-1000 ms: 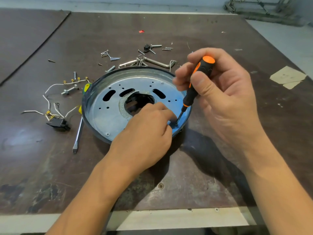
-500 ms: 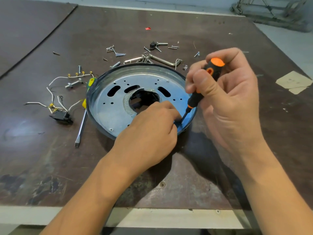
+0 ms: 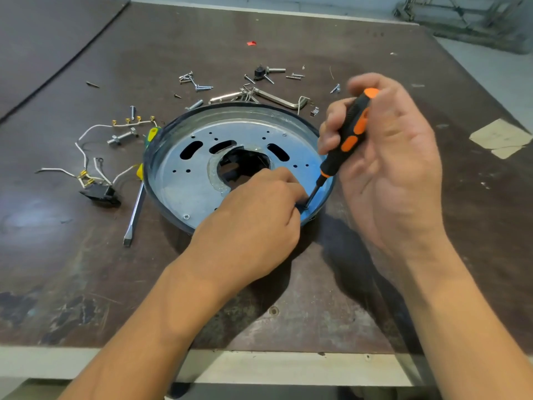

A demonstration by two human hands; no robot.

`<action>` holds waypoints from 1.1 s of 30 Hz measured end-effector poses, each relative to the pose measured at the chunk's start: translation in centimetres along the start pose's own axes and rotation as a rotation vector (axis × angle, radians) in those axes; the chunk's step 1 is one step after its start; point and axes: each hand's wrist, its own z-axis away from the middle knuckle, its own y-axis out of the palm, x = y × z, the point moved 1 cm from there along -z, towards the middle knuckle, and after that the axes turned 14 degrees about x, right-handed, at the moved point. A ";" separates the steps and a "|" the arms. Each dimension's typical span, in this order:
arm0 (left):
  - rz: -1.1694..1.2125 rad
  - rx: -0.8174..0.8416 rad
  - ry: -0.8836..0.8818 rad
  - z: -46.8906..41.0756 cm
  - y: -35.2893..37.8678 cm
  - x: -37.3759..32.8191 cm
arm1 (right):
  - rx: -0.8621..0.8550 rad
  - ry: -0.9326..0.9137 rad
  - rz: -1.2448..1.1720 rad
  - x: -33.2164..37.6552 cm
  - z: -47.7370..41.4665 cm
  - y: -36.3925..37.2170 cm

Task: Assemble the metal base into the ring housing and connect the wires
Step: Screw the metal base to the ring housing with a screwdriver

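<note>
Two forearms in from near edge of table (image 3: 288,313). Bunches left hand (image 3: 253,223) fingertips together low on near-right part of metal base (image 3: 184,186), right at the screwdriver bit; cannot tell what, if anything, is pinched there, hidden by knuckles. Grips orange-and-black screwdriver (image 3: 350,134) in right hand (image 3: 395,168), fingers and thumb wrapped round handle, shaft tilted down-left, tip touching base just inside rim. Shows metal base seated flat inside dark ring housing (image 3: 150,180), mid-table, with big centre hole, three slots, one screw head (image 3: 186,217) at near-left edge. Just left of housing: flat-blade screwdriver (image 3: 135,209), green-yellow handle against rim. Farther left: black switch (image 3: 101,194) with white wires (image 3: 92,128) and brass terminals, loose on table, apart from housing. Beyond housing: scattered loose screws (image 3: 199,87), hex key (image 3: 277,99). Far back: red scrap (image 3: 251,43). Far right: pale tape patch (image 3: 501,137).
</note>
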 end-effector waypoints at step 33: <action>-0.030 -0.013 0.009 0.2 -0.1 0.0 | 0.029 -0.028 0.176 -0.1 0.2 0.8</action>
